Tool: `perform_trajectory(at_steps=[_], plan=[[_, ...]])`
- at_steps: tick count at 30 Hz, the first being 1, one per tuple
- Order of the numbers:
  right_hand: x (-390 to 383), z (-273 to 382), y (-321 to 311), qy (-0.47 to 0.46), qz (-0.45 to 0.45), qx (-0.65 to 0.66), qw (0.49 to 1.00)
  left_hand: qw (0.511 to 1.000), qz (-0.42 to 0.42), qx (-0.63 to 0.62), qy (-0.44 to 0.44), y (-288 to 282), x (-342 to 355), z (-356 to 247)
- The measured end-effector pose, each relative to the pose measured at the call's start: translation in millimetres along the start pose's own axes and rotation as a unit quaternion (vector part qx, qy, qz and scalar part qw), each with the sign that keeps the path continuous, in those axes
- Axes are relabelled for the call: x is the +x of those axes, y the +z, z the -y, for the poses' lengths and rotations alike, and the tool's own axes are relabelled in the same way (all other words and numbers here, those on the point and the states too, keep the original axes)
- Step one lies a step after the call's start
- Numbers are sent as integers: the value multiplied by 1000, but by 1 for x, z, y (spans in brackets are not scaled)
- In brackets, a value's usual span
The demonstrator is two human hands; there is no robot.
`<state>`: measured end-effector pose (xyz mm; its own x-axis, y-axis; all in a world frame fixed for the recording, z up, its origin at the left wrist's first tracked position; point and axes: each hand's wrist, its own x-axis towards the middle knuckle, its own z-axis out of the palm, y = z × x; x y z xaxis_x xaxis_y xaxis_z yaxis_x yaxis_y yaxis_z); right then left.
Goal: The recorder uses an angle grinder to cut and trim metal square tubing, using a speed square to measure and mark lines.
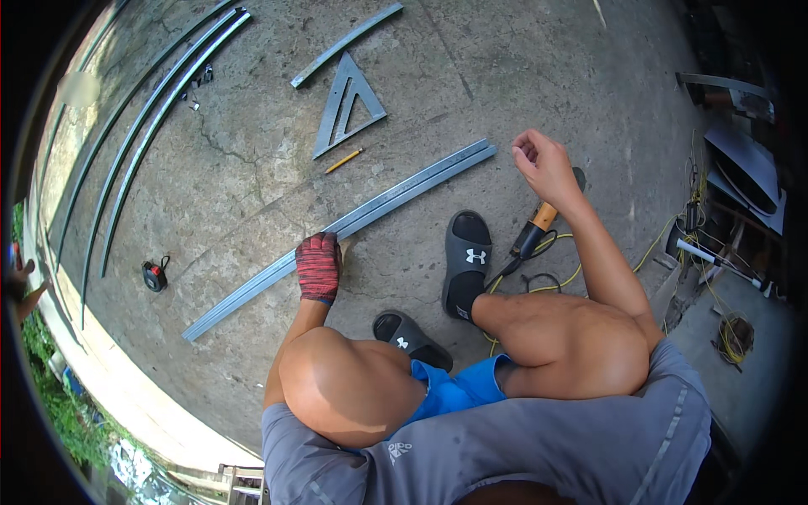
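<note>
My left hand point(318, 268), in a red and black knit glove, is closed around the middle of a long galvanized metal channel point(404, 195). The channel lies slantwise across the concrete in front of my feet, with lengthwise ridges or two pieces side by side; I cannot tell which. My bare right hand point(540, 162) hovers just off the channel's right end, apart from it. Its fingers are curled inward, and whatever may be inside them is hidden. Under my right forearm lies an orange and black angle grinder point(539, 231), partly covered by the arm.
Beyond the channel are a yellow pencil point(343, 161), a metal speed square point(324, 126) and a short metal strip point(347, 45). A tape measure point(155, 274) and long metal channels point(160, 118) lie left. A yellow cord point(572, 278) runs right. Another person's hand point(25, 286) shows at the left edge.
</note>
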<state>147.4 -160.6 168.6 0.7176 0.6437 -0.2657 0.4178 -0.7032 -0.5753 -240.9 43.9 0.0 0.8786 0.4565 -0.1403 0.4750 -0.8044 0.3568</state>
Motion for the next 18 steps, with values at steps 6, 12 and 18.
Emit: perform_trajectory(at_steps=[6,12,18], plan=[[-13,-47,36,47,79,-40,995,996,78,36,-22,4,-3,-6],[-18,-48,40,58,90,-1,994,991,133,-30,-1,-18,9,0],[-13,-45,37,53,83,-1,995,989,145,5,18,-27,25,1]])
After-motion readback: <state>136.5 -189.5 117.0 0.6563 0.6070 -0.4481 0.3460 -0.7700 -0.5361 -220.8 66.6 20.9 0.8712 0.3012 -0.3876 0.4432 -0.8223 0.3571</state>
